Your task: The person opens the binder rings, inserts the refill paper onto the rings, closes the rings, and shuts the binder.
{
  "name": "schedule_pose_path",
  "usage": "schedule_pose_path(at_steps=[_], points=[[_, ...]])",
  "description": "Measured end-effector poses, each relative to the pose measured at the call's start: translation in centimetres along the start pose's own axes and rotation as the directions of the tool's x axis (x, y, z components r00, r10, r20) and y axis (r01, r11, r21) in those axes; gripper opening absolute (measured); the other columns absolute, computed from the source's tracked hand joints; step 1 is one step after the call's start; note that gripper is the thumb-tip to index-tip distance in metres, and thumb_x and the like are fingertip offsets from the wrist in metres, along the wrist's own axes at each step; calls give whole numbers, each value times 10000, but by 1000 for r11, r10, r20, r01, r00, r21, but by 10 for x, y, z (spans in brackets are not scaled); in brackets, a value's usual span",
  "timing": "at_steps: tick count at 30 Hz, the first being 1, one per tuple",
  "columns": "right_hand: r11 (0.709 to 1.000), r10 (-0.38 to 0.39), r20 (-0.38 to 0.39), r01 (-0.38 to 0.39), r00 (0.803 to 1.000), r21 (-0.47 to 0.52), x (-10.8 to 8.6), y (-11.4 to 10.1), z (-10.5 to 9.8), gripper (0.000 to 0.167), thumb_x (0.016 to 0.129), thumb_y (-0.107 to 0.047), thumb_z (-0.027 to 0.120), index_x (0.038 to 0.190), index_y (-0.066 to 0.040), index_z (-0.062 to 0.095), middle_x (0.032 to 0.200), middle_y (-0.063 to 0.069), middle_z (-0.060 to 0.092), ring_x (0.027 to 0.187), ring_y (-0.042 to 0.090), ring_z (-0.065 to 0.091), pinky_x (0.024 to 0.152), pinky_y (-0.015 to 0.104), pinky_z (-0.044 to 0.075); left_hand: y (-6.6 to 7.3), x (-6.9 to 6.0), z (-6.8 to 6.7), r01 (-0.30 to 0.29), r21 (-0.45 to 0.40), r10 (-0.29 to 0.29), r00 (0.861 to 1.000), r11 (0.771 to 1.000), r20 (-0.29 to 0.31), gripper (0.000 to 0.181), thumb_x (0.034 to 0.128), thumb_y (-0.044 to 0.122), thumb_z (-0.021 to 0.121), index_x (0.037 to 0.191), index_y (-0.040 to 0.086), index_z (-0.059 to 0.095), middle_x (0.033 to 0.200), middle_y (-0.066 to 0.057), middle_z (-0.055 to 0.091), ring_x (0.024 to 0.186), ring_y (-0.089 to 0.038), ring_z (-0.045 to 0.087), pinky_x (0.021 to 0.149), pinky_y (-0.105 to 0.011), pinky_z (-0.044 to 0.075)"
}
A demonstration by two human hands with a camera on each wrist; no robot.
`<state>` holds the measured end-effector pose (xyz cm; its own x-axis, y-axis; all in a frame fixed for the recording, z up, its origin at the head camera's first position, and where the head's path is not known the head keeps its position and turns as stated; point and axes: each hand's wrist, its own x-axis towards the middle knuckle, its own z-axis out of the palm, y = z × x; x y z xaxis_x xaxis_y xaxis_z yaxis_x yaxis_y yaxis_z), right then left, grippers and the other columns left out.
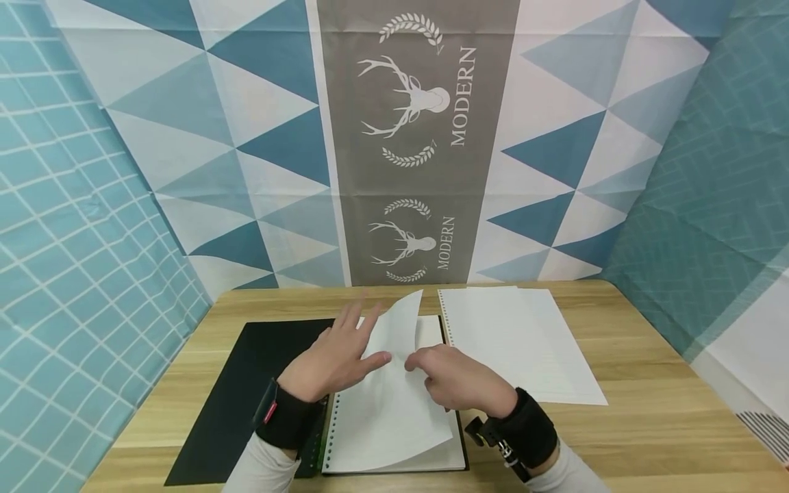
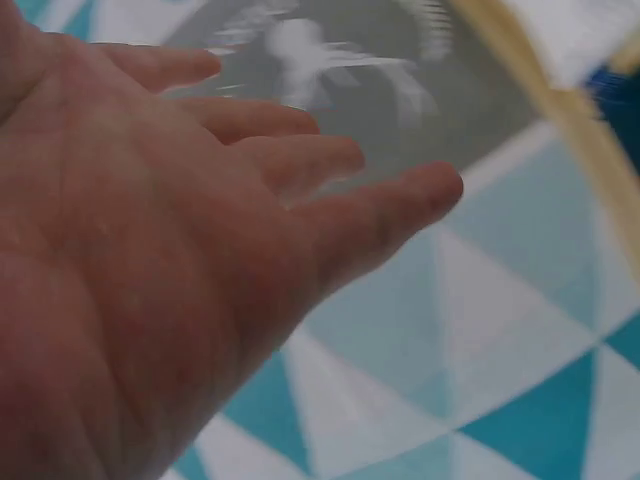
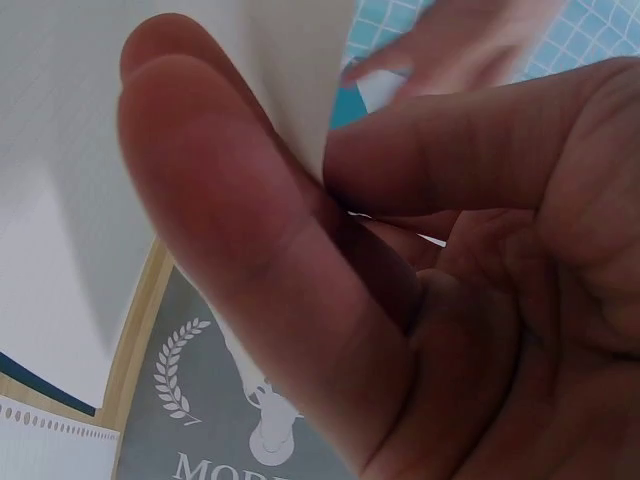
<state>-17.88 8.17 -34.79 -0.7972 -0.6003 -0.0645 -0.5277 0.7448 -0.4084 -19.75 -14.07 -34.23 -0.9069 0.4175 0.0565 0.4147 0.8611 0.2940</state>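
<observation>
A white sheet [image 1: 388, 404] rises in a curve over the ring binder's paper stack, its right edge pinched between the thumb and fingers of the right hand [image 1: 459, 380]. In the right wrist view the right hand [image 3: 300, 250] grips the lifted paper [image 3: 290, 60]. Above the sheet's left part, the left hand [image 1: 333, 359] is spread with extended fingers; whether it touches the paper I cannot tell. The left wrist view shows the left hand's palm [image 2: 150, 250] holding nothing. The binder's black cover [image 1: 246, 397] lies open flat on the left.
Loose punched white sheets [image 1: 524, 342] lie overlapping to the right of the binder on the wooden table [image 1: 666, 411]. Patterned cloth [image 1: 271, 137] hangs behind the table, with blue gridded cloth [image 1: 80, 274] at the left.
</observation>
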Motion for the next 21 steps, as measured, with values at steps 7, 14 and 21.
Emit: schedule_pose_path(at_steps=[7, 14, 21], points=[[1000, -3, -10, 3, 1000, -20, 0, -1, 0, 393, 893, 131, 529, 1216, -15, 698, 1250, 101, 715, 1004, 174, 633, 762, 244, 501, -30, 14, 28, 178, -21, -174, 976, 984, 134, 799, 1003, 441, 612, 1601, 34, 273, 1680, -279, 143, 1546, -502, 168, 1130, -733, 302], [999, -18, -22, 18, 1000, -30, 0, 3, -1, 403, 883, 140, 530, 1210, -18, 705, 1248, 89, 720, 1049, 170, 641, 818, 275, 514, -40, 24, 44, 186, 2, -183, 963, 982, 200, 791, 1011, 501, 564, 1561, -19, 334, 1658, -248, 261, 1544, -473, 215, 1147, -705, 311], [1000, -7, -4, 7, 1000, -15, -1, 3, -2, 397, 886, 138, 534, 1209, -19, 703, 1243, 92, 720, 1004, 167, 635, 775, 254, 502, -47, 26, 55, 197, -7, -190, 957, 980, 221, 781, 1015, 493, 561, 1561, -18, 336, 1665, -251, 237, 1548, -464, 212, 1158, -697, 300]])
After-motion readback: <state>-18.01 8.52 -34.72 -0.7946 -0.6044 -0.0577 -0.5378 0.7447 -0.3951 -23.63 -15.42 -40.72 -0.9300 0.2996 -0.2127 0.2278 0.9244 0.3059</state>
